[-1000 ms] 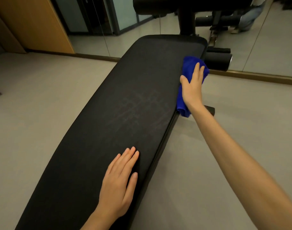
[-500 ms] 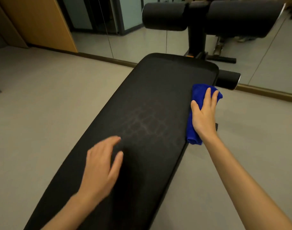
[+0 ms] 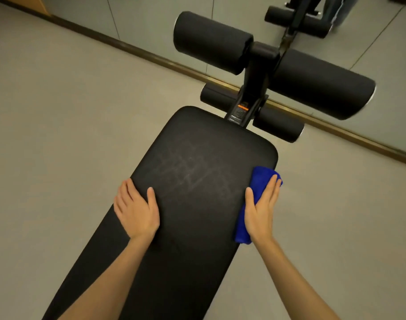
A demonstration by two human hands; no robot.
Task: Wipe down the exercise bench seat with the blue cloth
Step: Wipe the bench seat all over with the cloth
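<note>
My left hand (image 3: 136,210) shifted to bench seat (image 3: 192,250) left edge, flat, empty; right hand (image 3: 260,211), fingers straight, drags blue cloth (image 3: 259,179) back along right edge (scuffs (image 3: 190,172) remain).

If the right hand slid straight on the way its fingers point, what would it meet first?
The right hand, pressing the blue cloth, would run off the far right corner of the bench seat, then probably meet the lower foam roller; depth is unclear.

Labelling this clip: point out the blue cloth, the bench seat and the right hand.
blue cloth (image 3: 260,180), head view, bare upper fold.
bench seat (image 3: 197,179), head view, scuffed middle of the pad.
right hand (image 3: 261,210), head view, back of the hand.
</note>
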